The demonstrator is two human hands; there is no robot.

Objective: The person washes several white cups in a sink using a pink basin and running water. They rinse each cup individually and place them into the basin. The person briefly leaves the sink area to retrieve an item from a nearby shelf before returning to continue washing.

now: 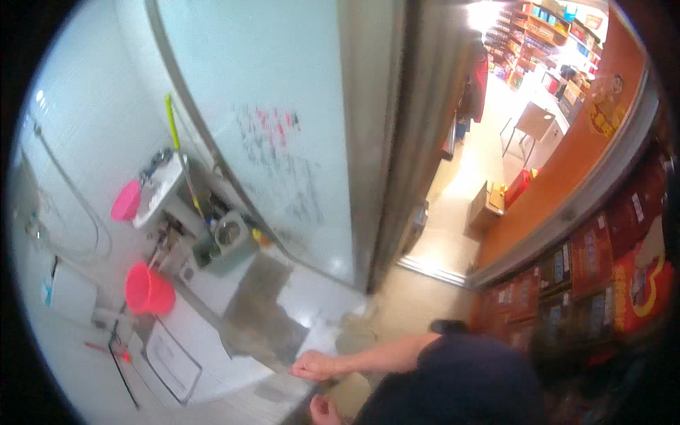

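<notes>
My right hand (314, 365) reaches out from a dark sleeve, its fingers curled in with no object visible in them. It appears over the near end of a grey-brown mat or cloth (260, 313) on the white floor; whether they touch cannot be told. My left hand (324, 410) is lower, partly cut off by the bottom edge, with bent fingers. What it holds, if anything, is hidden. Between the two hands shows a pale, tan round surface (350, 393), too blurred to name.
Across the washroom are a pedestal sink (162, 191), pink basin (126, 202), pink-red bucket (150, 289), grey-green mop bucket (226, 241) and yellow-green handle (172, 122). A marked partition (281, 154) borders a doorway to a room with shelves. Boxes (558, 281) are stacked at right.
</notes>
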